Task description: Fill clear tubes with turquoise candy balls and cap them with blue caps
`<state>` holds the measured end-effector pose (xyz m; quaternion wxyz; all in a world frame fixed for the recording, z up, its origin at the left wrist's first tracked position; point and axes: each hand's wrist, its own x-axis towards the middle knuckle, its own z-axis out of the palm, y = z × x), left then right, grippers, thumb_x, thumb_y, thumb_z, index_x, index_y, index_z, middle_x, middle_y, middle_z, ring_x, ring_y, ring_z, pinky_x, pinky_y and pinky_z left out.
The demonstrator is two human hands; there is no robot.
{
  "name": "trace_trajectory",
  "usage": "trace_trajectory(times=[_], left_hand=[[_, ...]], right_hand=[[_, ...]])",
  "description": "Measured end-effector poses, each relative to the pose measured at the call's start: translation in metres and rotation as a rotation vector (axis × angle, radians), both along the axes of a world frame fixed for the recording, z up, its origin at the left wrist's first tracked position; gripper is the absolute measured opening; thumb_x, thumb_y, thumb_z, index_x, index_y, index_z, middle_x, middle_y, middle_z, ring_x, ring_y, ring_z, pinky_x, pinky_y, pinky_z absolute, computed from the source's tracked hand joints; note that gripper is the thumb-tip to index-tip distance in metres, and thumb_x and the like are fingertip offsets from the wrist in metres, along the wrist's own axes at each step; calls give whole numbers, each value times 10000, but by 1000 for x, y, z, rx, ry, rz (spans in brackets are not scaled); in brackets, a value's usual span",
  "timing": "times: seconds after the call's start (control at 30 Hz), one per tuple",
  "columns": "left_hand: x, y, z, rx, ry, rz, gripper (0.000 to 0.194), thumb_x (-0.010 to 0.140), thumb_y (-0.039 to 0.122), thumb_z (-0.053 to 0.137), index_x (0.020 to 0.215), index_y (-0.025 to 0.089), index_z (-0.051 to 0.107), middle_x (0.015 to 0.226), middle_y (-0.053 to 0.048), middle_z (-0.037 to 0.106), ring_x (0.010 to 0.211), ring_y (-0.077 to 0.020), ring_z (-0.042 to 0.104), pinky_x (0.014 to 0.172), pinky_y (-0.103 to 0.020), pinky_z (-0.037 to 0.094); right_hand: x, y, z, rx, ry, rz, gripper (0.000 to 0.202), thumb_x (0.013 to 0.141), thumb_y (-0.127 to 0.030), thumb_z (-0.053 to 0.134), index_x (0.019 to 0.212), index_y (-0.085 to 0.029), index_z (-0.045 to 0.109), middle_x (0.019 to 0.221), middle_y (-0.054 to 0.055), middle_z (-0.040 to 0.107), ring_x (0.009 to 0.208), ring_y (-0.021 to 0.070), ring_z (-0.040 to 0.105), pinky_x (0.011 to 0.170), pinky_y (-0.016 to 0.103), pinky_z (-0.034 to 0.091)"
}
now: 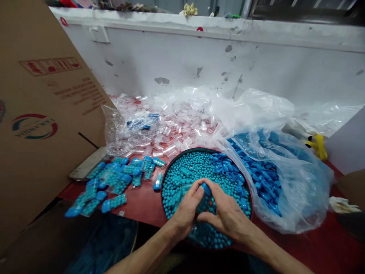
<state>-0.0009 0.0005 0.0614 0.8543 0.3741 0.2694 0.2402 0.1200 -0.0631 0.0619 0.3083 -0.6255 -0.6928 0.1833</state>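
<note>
Both my hands meet over a round, dark-rimmed tray [176, 179] full of small turquoise balls [194, 163]. Between the fingers sits a blue cap [206, 189], seemingly on a small clear container largely hidden by the hands. My left hand [186, 207] pinches it from the left, thumb near the cap. From the other side my right hand [228, 213] curls its fingers round the top, its thumb lower down. Loose blue caps [228, 167] lie on the balls at the tray's right side.
Filled, blue-capped containers [122, 184] lie on the red table [145, 207] to the left. Empty clear tubes [182, 129] are heaped behind the tray. A plastic bag [299, 190] of blue caps stands right. A cardboard box [48, 95] rises at left, before a white wall [182, 61].
</note>
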Motion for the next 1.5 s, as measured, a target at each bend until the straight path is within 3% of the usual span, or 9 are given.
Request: trace_trajectory(times=[0.13,0.3,0.5,0.7,0.9,1.0,1.17,1.33,1.5], left_hand=[[-5,-8,-3,59,92,2,416,769,442,469,1132,241,439,746,0,542,545,-90,494,468,-187,364],[-3,-12,-8,96,109,198,354,775,387,489,1070,195,519,1039,-47,546,952,-155,488,798,-229,381],[6,-10,-9,152,87,274,276,780,387,470,961,182,507,814,-6,549,684,-101,502,604,-195,402],[5,3,-10,166,102,283,259,777,399,469,930,192,498,737,20,533,587,-72,483,521,-163,389],[-32,51,-3,160,110,186,399,749,431,480,1072,207,408,758,-16,574,511,-113,533,444,-220,415],[-69,95,-7,352,300,428,368,711,410,525,982,169,462,764,-16,577,609,-130,560,555,-251,456],[-111,142,-23,966,910,798,372,741,327,463,1069,152,475,1057,-92,541,957,-217,514,836,-357,394],[-82,133,-33,1453,958,422,303,779,226,402,1056,152,501,1069,-91,555,1035,-218,476,906,-362,350],[-25,130,-38,1654,936,61,380,729,163,476,1108,168,470,1104,-95,529,1060,-227,451,890,-367,348]], right_hand=[[-4,-3,-4,-4,-132,25,762,715,-313,557,1326,-147,133,1165,177,459,847,256,575,654,398,496],[-9,-2,-9,26,-164,53,801,694,-310,585,1324,-128,124,1197,193,418,1002,283,501,745,399,477],[-10,14,-14,119,-177,41,679,641,-244,559,1246,-128,274,944,111,522,751,211,549,642,348,483],[-14,28,-10,106,-96,59,765,639,-254,587,1298,-150,212,1019,124,479,749,191,535,636,336,477],[14,72,-12,-41,142,203,591,773,-243,512,1299,-190,248,1084,79,499,816,133,541,721,278,463],[35,105,-33,-9,-83,126,346,802,-175,450,1148,-162,472,1017,81,560,927,166,521,835,317,397],[37,135,-60,-173,-418,227,268,794,-189,473,1053,-171,537,978,76,578,907,161,533,790,252,378],[29,141,-60,-211,-489,237,196,825,-225,408,874,-169,589,878,75,598,828,163,544,699,229,369],[33,145,-50,-194,-428,126,210,808,-180,380,767,-152,584,786,71,618,775,168,558,660,234,369]])
